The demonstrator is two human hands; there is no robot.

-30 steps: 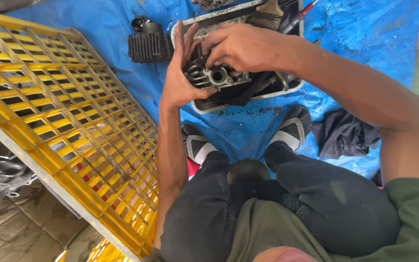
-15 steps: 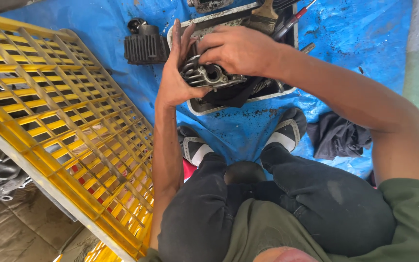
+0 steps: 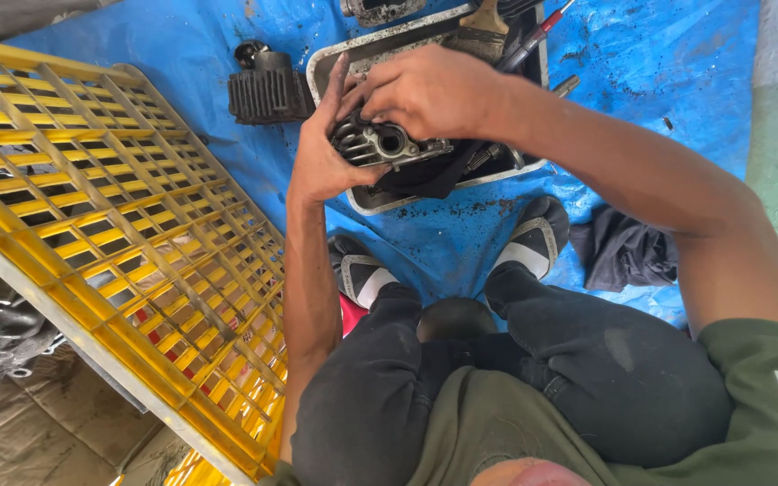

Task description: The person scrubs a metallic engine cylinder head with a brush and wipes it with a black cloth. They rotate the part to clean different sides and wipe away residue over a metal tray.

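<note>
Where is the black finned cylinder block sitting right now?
In the head view, the finned cylinder block sits on the blue tarp, upper centre-left, between the yellow crate and the metal tray.

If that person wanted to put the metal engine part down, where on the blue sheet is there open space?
Bare blue sheet lies right of the metal tray, above the dark rag, and in a smaller strip between the tray and the shoes. The tray is crowded with tools; the yellow crate fills the left.

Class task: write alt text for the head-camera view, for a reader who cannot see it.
Seen from above, a crouching person grips a greasy metal engine part with the left hand and right hand over a dirty metal tray on a blue tarp. A yellow plastic crate lies alongside.
</note>
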